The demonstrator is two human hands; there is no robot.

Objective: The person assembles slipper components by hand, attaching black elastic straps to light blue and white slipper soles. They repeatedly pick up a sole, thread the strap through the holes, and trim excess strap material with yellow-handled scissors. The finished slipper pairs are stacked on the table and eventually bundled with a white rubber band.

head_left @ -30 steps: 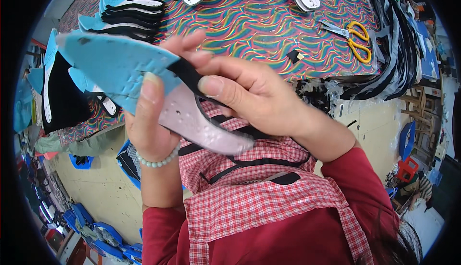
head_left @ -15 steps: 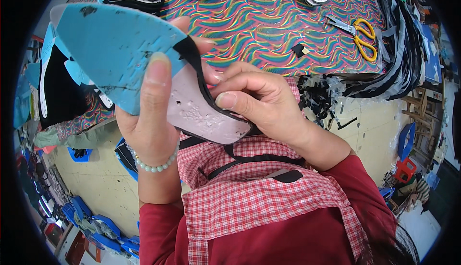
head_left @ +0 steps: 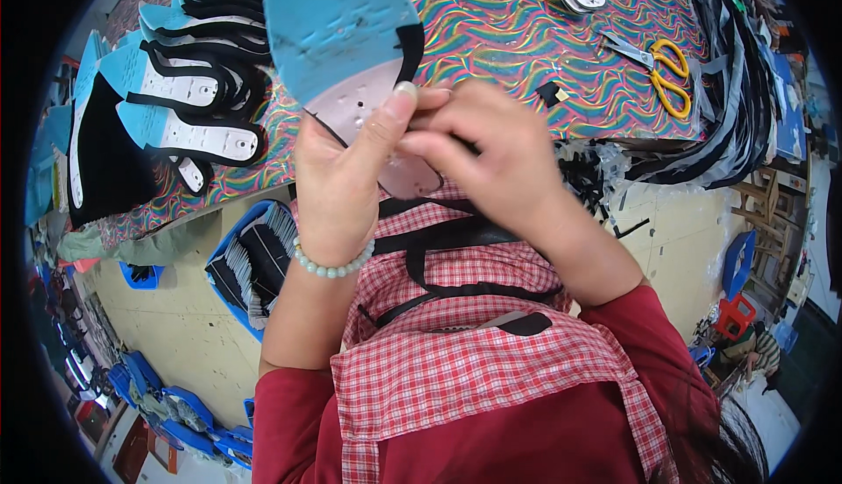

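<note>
Holding a blue insole up before me, I have it pinched in both hands, its broad blue end rising toward twelve o'clock and its pale, hole-dotted lower part running down behind my fingers. My left hand is closed around its lower edge, thumb pressed flat against the pale face, a bead bracelet on that wrist. My right hand comes in from three o'clock, fingertips curled tight onto the same edge where a black strip borders the blue; both hands touch each other there. Below the hands, toward six o'clock, a black strap lies across my red-and-white checked apron. Behind the insole, the table with its colourful wavy-patterned cover spreads across the top. At ten o'clock on it sits a stack of matching blue-and-white insoles trimmed in black. At two o'clock lie yellow-handled scissors, and beyond them, near three o'clock, a heap of black strips hangs over the table's edge. A blue crate of dark pieces stands on the floor at eight o'clock, just beside my left forearm.
</note>
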